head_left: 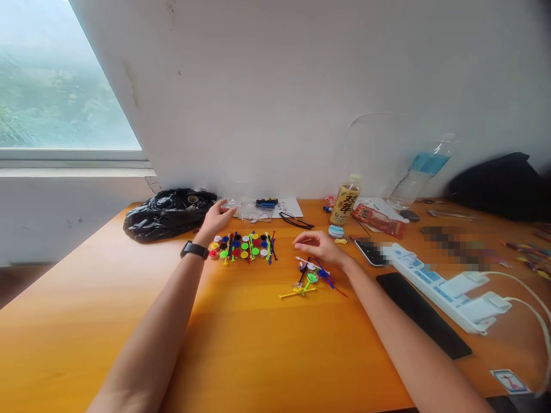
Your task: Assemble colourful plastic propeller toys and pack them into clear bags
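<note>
My left hand (217,219), with a dark watch on its wrist, reaches to the far side of the table, fingers stretched out toward a clear plastic bag (249,211); nothing is in it. Just below it lies a tidy row of small coloured plastic discs and sticks (243,246). My right hand (316,246) hovers with fingers loosely curled above a loose scatter of the same coloured pieces (310,278); whether it pinches one I cannot make out.
A crumpled black bag (166,213) lies at the back left. At the back right are a drink bottle (345,202), a water bottle (415,178), a snack packet (379,221), a phone (371,252), a white power strip (447,287) and a black pad (424,314). The orange table (241,355) meets a white wall.
</note>
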### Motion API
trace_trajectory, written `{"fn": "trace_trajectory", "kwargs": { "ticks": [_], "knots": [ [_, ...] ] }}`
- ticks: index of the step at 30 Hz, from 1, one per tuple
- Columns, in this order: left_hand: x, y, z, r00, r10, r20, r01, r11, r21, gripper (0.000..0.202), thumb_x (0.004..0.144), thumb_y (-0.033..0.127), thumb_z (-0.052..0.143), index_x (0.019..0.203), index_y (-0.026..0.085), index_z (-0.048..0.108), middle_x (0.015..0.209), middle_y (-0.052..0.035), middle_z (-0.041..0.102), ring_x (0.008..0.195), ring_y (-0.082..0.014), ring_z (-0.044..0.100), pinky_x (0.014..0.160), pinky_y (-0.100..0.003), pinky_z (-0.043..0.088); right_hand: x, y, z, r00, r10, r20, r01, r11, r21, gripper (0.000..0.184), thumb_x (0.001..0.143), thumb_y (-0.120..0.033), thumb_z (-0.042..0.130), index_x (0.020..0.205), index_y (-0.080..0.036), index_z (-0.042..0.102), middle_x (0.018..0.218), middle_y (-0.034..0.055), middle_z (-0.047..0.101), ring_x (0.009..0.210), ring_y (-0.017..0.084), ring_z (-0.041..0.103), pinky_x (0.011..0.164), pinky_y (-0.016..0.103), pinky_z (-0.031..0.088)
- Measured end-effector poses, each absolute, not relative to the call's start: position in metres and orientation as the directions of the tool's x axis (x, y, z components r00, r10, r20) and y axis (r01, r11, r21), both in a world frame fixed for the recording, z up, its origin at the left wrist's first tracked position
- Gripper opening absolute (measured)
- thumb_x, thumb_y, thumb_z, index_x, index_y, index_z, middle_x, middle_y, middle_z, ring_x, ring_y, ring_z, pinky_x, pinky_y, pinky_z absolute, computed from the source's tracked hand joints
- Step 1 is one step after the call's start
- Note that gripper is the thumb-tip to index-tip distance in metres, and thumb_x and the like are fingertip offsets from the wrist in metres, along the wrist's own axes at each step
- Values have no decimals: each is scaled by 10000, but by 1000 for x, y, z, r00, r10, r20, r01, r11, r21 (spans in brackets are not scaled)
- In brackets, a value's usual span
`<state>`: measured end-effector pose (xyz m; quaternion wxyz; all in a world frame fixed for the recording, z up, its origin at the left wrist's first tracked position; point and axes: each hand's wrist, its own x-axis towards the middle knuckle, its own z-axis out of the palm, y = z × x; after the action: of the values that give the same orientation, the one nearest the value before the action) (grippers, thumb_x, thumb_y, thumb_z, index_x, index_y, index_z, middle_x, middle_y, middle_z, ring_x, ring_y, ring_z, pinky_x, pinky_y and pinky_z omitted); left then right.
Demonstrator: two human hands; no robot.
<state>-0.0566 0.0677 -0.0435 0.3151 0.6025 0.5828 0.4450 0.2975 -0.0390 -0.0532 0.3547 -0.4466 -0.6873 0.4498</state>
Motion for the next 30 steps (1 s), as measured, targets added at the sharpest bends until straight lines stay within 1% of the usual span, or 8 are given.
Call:
{"fn": "trace_trajectory", "kwargs": {
  "ticks": [3, 7, 10, 14, 18, 21, 27, 30],
  "knots": [
    [-57, 63, -38, -80, 979, 189, 530, -119, 840, 669, 862, 445, 721, 1436, 121, 603, 1098, -144, 775, 918, -248, 715, 814, -328, 537, 288, -48, -38, -476, 868, 141, 422, 366, -829, 416, 758, -540, 878, 1025, -229, 811, 1156, 81, 746, 1147, 282, 662, 1099, 452, 449],
    [-54, 56, -25, -65, 948, 313, 666, -192, 721, 485, 864, 389, 682, 1285, 148, 702, 922, -85, 770, 861, -246, 700, 828, -338, 525, 279, -63, -28, -718, 695, 46, 440, 504, -743, 491, 608, -490, 977, 1038, -307, 831, 1357, 61, 640, 1321, 319, 540, 1060, 409, 480],
    [-49, 53, -18, 134, 932, 338, 658, -339, 673, 354, 879, 389, 649, 1131, 169, 764, 861, -63, 762, 757, -209, 681, 778, -317, 526, 276, -67, -35, -761, 649, -9, 466, 536, -704, 361, 617, -443, 974, 927, -319, 840, 1284, 52, 640, 1286, 311, 529, 1005, 388, 507],
    [-38, 49, -17, 321, 873, 367, 609, -487, 625, 314, 896, 394, 639, 1067, 174, 785, 855, -60, 769, 694, -180, 663, 714, -296, 519, 280, -60, -45, -728, 683, -53, 526, 507, -683, 220, 719, -411, 909, 879, -279, 836, 1131, 54, 644, 1128, 267, 597, 939, 347, 517],
    [-16, 42, -23, 428, 804, 413, 578, -595, 558, 285, 925, 363, 610, 1073, 193, 784, 952, -70, 792, 857, -216, 719, 798, -314, 538, 293, -49, -49, -639, 767, -59, 576, 425, -698, 259, 734, -398, 888, 909, -221, 814, 1025, 55, 667, 970, 235, 643, 832, 320, 526],
    [5, 34, -32, 550, 740, 388, 575, -672, 467, 283, 926, 333, 614, 1119, 207, 777, 1122, -89, 791, 1064, -267, 717, 947, -359, 532, 301, -42, -53, -536, 844, -28, 601, 358, -715, 264, 778, -393, 842, 939, -190, 790, 991, 66, 705, 904, 231, 657, 793, 334, 523],
    [37, 18, -58, 668, 666, 333, 634, -743, 214, 426, 975, 424, 609, 1311, 174, 690, 1265, -156, 734, 1331, -389, 559, 1091, -514, 440, 310, -35, -61, -399, 917, 3, 600, 264, -755, 300, 790, -387, 818, 990, -170, 767, 1017, 95, 774, 942, 267, 705, 856, 381, 538],
    [43, 13, -66, 699, 652, 293, 635, -755, 165, 402, 1004, 489, 565, 1250, 193, 686, 1289, -127, 724, 1409, -420, 470, 1105, -563, 401, 312, -35, -60, -352, 936, -7, 601, 220, -768, 305, 814, -407, 791, 1014, -178, 774, 1039, 100, 791, 967, 281, 724, 853, 383, 548]
  ]
}}
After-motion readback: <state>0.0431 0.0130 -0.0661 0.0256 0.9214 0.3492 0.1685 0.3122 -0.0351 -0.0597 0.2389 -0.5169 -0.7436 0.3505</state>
